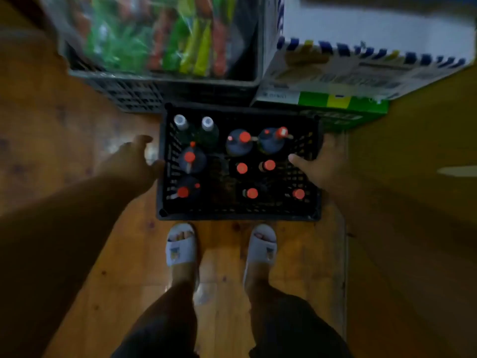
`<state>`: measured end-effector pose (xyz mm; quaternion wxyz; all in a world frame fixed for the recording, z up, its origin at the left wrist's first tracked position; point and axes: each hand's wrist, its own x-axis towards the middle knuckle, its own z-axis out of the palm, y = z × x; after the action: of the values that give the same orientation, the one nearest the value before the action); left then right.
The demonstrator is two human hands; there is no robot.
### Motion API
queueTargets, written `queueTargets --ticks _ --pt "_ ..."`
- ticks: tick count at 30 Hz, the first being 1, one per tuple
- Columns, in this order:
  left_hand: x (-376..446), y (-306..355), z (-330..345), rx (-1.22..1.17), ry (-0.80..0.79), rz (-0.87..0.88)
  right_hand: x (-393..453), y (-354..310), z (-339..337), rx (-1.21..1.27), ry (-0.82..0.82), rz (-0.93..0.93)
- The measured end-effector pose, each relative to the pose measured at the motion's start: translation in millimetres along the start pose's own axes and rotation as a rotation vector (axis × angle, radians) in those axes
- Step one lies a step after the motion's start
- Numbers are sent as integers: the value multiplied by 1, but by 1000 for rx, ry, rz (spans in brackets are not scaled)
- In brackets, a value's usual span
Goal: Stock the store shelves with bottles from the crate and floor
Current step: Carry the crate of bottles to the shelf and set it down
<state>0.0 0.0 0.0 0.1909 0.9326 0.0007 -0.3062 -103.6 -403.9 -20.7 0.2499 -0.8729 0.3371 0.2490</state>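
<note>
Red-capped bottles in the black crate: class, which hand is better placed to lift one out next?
Probably the right hand: its fingertips already reach over the black crate's right rim, close to a red-capped bottle. The left hand is outside the left wall.

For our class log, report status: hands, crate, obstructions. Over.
Left hand and right hand open at the sides of the black crate, neither gripping yet. Bottles, mostly red-capped, upright inside. Grey crate and cartons close behind.
</note>
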Motion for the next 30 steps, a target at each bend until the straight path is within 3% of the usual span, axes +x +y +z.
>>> queueTargets --ticks 3,5,10,17,21,27,30 --pt "30 -16 30 30 -27 -64 42 31 30 90 -18 92" --pt "41 -17 47 -70 -44 -103 57 37 39 167 -72 122" --pt "57 -9 69 -416 42 -43 62 52 44 468 73 -47" --pt "68 -19 82 -692 -116 -57 59 69 43 452 -78 -155" --pt "73 -19 83 -736 -130 -103 71 68 40 576 -251 -24" --pt "66 -17 84 -695 -23 -176 66 57 53 621 -30 52" --pt "49 -14 69 -749 -13 -223 52 43 39 588 -7 40"
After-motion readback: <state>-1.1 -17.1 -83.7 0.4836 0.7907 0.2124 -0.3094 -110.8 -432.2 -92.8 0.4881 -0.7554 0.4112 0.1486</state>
